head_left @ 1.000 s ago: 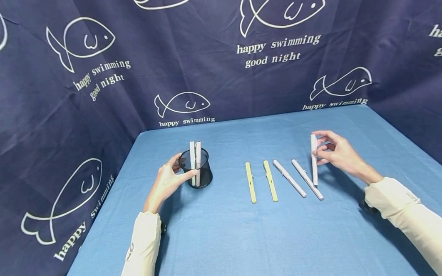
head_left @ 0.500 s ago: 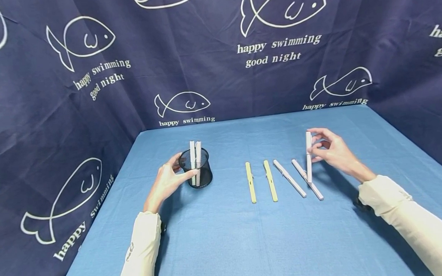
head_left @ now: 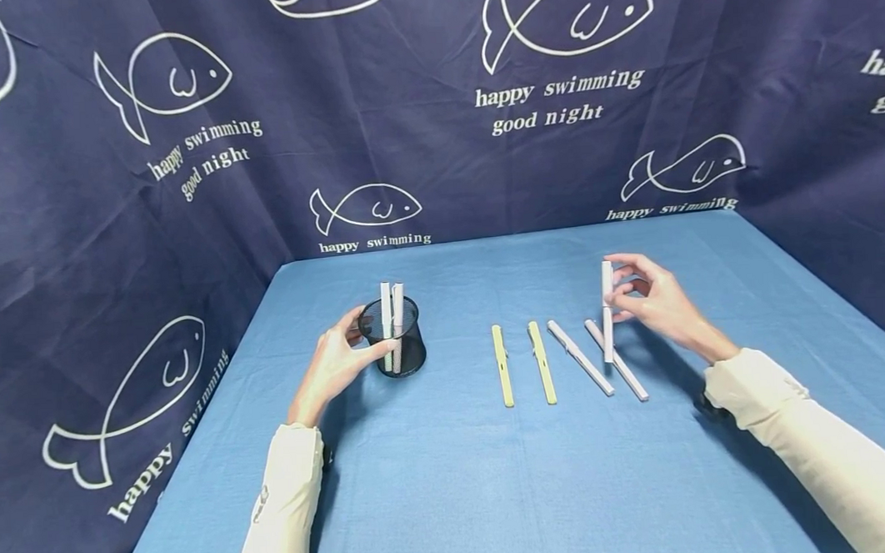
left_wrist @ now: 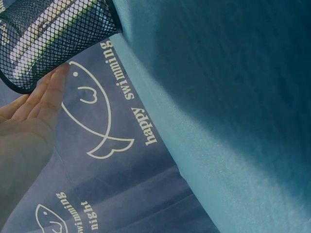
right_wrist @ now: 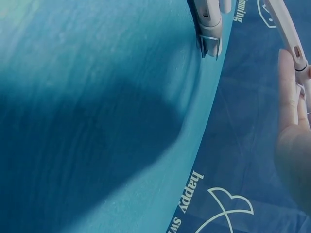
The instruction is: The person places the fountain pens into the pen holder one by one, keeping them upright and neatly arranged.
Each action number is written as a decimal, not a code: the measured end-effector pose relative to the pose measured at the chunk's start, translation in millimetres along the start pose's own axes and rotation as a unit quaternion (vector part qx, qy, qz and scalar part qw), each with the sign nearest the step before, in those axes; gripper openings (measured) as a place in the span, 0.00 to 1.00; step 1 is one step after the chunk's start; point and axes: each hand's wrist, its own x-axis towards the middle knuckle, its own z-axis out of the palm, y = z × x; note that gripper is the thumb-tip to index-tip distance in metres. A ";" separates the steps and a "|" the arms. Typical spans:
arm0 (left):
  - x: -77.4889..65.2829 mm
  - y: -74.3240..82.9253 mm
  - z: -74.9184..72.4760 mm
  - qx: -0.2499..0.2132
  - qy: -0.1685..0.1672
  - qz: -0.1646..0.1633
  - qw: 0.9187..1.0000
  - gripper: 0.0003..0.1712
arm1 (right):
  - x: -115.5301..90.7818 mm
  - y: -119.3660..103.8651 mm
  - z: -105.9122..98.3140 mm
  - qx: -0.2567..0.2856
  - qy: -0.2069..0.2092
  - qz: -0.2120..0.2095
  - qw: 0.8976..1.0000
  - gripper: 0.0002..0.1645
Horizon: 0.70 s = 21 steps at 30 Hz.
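Note:
My left hand (head_left: pixel 334 366) holds a black mesh pen cup (head_left: pixel 414 351), with the thumb across its near side and the fingers behind. Inside the cup stand two whitish pens, one white (head_left: pixel 385 303) and one beside it (head_left: pixel 398 300). In the left wrist view, fingertips lie along the mesh wall (left_wrist: pixel 53 46). On the right, my right hand (head_left: pixel 657 303) pinches a pale pen (head_left: pixel 606 284) near its middle, held upright. That pen overlaps a pale pink pen (head_left: pixel 630 377) lying below it. The right wrist view catches part of the held pen (right_wrist: pixel 287 31) beside the fingers.
Left of the pink pen lies another pale pen (head_left: pixel 582 359), slanted. Two yellow pens, one (head_left: pixel 542 367) nearer it and one (head_left: pixel 503 369) further left, lie between the hands on the blue tablecloth (head_left: pixel 453 476). A dark curtain (head_left: pixel 435 126) with fish prints surrounds the table.
My right hand has moved left and slightly up, carrying the upright pen across above the pink one. The left hand and the pen cup have stayed in place.

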 end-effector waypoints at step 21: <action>-1.3 1.6 0.0 -0.009 -0.003 0.001 1.000 0.54 | 7.4 -3.0 16.6 0.023 -0.004 -0.030 0.999 0.37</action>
